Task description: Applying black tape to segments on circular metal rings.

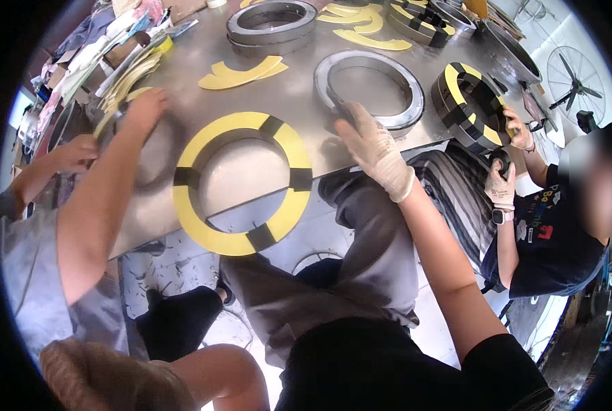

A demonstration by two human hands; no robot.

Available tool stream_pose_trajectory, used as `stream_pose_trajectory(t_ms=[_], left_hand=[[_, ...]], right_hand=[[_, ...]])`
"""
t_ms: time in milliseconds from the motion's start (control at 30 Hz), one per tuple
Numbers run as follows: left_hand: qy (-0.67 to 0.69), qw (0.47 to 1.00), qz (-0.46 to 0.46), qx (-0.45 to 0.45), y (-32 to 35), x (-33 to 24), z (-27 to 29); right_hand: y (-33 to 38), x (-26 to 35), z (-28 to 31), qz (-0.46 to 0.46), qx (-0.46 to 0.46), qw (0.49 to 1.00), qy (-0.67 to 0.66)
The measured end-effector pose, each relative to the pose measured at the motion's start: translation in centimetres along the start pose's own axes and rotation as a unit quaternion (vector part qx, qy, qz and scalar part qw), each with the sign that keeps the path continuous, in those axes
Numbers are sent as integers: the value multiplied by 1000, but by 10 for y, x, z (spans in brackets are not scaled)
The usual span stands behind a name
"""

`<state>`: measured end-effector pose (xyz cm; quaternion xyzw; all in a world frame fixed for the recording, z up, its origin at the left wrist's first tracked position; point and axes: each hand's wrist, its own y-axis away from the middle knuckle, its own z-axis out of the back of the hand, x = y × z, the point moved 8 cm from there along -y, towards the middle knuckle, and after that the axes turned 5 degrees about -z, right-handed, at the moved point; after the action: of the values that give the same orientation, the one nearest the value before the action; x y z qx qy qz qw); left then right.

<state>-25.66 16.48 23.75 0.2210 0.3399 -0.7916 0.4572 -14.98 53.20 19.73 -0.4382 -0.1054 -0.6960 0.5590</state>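
Note:
My right hand (pixel 374 147), in a white glove with bare fingertips, reaches up to the near left rim of a grey ring (pixel 407 75) on the metal table. Its fingers look stretched and slightly apart against that rim, beside a dark strip. My left hand (pixel 107 377) seems to be the brownish, blurred shape low at the left, raised close to the camera; its fingers cannot be made out. Directly ahead, a ring with yellow face pieces and black tape patches (pixel 296 147) juts over the table's near edge, apart from both hands.
A left co-worker's bare hands (pixel 148 106) work beside stacked yellow strips (pixel 124 79). At right, a gloved person holds a black-and-yellow ring (pixel 450 103). Curved yellow pieces (pixel 244 74), stacked grey rings (pixel 272 38) and another taped ring (pixel 419 24) lie farther back on the metal table (pixel 289 89).

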Motion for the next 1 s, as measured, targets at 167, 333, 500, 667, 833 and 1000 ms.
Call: stream_pose_trajectory(t_ms=[167,333,500,667,833,1000], left_hand=[[123,990,3,-68,107,-92,-7],[-212,955,-173,115,85,-107,-110],[-260,942,-188,101,92,-73,-128],[-260,941,-210,60,72,-62,-110],[-235,957,-167,40,26,-28,-88],[-247,959,-135,22,14,-15,-75]], right_hand=[[-28,1,-15,-13,18,1000,22],[-83,14,-59,45,74,982,168],[-104,4,-92,4,157,943,295],[-116,19,-73,31,88,965,247],[-173,45,-113,74,123,968,205],[-230,28,-186,74,285,921,257]])
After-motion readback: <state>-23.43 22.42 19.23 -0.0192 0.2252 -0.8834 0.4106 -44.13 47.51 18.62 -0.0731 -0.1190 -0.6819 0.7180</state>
